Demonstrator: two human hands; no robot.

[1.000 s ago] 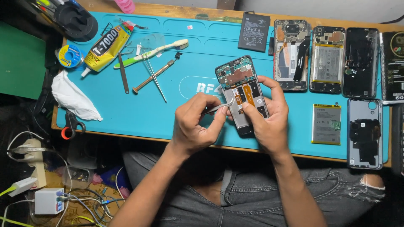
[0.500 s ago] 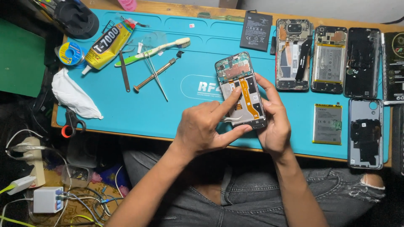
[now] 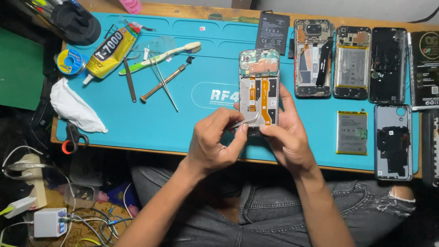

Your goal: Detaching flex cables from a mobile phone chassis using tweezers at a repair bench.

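While the right hand (image 3: 290,142) wraps its fingers around the bottom of the open phone (image 3: 259,87) above the blue mat (image 3: 151,119), the left hand (image 3: 215,144) pinches thin tweezers (image 3: 244,121), tips touching the phone's lower part. More opened phones (image 3: 313,57) lie to the right, glue (image 3: 109,50) and a toothbrush (image 3: 160,58) to the left.

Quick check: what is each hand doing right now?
Left hand: pinching thin metal tweezers.
Right hand: gripping the opened, backless phone.
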